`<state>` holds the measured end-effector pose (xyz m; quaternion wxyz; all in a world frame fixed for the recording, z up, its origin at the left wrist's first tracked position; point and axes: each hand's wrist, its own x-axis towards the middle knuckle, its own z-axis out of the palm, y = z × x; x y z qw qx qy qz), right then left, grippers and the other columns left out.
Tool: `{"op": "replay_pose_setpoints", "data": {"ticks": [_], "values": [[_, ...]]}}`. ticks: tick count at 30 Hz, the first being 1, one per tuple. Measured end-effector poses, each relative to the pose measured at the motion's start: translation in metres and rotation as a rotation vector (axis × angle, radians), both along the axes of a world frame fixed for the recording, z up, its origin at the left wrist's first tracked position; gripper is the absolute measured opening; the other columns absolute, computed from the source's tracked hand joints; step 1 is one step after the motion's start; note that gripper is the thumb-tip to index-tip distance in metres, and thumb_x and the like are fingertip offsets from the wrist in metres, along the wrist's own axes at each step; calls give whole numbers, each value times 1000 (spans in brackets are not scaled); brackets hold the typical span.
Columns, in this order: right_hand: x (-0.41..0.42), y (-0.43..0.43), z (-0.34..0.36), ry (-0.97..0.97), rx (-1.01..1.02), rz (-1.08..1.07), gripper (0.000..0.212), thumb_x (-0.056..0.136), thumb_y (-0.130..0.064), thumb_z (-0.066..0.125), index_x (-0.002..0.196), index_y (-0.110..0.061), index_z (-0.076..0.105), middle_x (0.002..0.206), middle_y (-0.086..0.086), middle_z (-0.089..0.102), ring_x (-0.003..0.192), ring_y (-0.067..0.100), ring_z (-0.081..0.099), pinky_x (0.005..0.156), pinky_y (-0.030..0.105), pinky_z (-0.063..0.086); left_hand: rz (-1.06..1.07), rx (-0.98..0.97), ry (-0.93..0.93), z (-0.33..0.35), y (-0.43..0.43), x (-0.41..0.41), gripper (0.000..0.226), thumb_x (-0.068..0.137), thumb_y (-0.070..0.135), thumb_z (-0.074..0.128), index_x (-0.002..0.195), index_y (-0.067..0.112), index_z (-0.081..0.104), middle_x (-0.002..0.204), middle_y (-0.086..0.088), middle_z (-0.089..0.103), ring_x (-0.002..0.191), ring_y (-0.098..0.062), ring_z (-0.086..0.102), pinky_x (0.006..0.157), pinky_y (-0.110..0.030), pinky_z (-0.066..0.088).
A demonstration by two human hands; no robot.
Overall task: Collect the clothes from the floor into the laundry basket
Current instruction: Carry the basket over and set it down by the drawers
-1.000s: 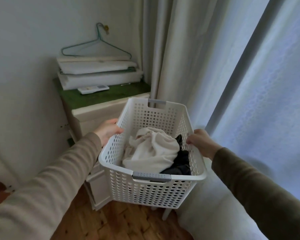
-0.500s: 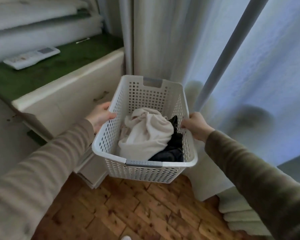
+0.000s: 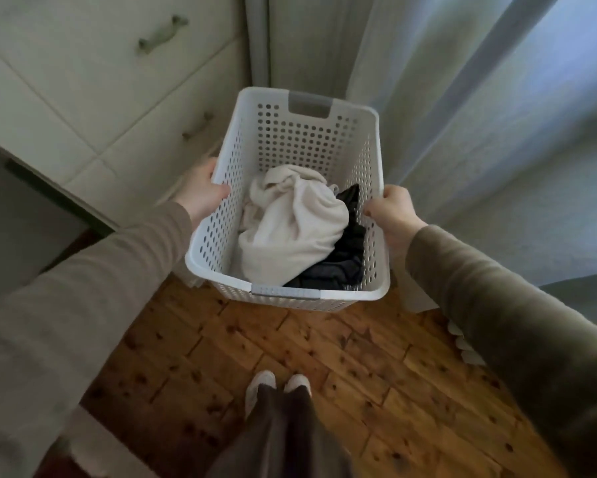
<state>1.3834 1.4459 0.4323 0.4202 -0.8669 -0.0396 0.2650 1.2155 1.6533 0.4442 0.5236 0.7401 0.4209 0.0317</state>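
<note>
since a moment ago the laundry basket [image 3: 300, 143] has come down lower, near the bottom drawers, and now the person's feet [image 3: 278, 382] show on the wood floor [image 3: 324, 357].

the left hand [image 3: 200, 193] is closed around the left edge of the basket, thumb over the rim and inside. the right hand [image 3: 392, 212] is closed around the right edge, fingers curled over the rim. both hands are clamped on it, near the middle of the long sides. i think the basket is held a little above the floor, but i cannot tell if its bottom touches yet.

inside, a cream cloth [image 3: 292, 225] is bunched up in the middle and near end. dark clothes [image 3: 342, 260] lie just beside it, against the right wall and the near right corner. the far end of the basket is bare.

the basket is in a corner, with white drawers [image 3: 117, 81] on the left and a pale curtain [image 3: 480, 132] behind and on the right.

no loose clothes show on the floor here. so the picking up looks mostly done, or all done. what looks left is setting the basket down. other parts of the room are hidden, so more clothes could be there.
</note>
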Motion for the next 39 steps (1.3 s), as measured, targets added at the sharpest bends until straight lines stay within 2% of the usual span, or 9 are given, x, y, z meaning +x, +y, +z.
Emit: {"op": "replay_pose_setpoints", "data": {"ticks": [8,11,14,18,22,26,30,34,39], "values": [[-9,5,-134,52,-55,-29,26,79,6,45,63,-14,47,67,2,51,80,24,55,68,29,43,-44,78,94,-139,7,-4,44,91,9,43,134,13,36,136,-12,48,123,-30,47,96,-36,37],[-14,12,-187,57,-79,-34,16,78,7,45,75,-7,53,69,3,52,80,24,55,68,28,43,-38,100,137,-193,12,-7,44,92,10,42,135,13,35,137,-12,48,123,-31,46,96,-38,38],[-20,18,-244,66,-77,-19,20,78,8,44,91,0,57,80,11,56,80,25,55,61,28,43,-55,128,165,-249,16,-11,43,92,10,39,135,11,34,137,-14,47,122,-32,46,96,-41,40],[-24,25,-315,82,-71,-27,15,80,8,42,85,-4,51,70,4,50,77,23,52,48,22,38,-66,142,188,-321,23,-13,41,93,9,38,134,11,35,135,-15,47,121,-33,47,94,-43,42],[-24,30,-380,100,-58,-28,16,82,7,42,89,-4,51,73,5,50,82,25,53,63,29,43,-76,145,192,-384,32,-10,41,93,9,39,133,12,35,133,-14,50,117,-34,50,93,-42,43],[-24,36,-438,101,-42,-28,22,83,6,42,100,-1,54,96,14,56,88,27,54,72,31,46,-88,163,190,-440,41,-7,41,92,9,40,133,13,36,133,-16,50,117,-35,50,96,-48,44],[-22,43,-487,113,-32,-42,35,83,5,45,117,1,55,113,18,60,104,33,58,91,43,51,-90,178,169,-490,48,-3,40,93,12,40,133,14,36,132,-16,50,117,-36,51,94,-49,45],[-18,47,-522,102,-25,-40,36,82,4,45,117,1,55,114,21,61,105,35,58,93,48,50,-91,206,144,-527,54,1,42,93,11,41,134,14,35,132,-17,51,116,-36,52,93,-47,45],[-18,50,-553,94,-1,-50,34,83,3,46,116,0,54,114,20,60,105,35,57,91,46,51,-105,207,118,-560,60,3,43,92,14,41,135,18,35,132,-15,52,115,-35,53,94,-47,44]]}}
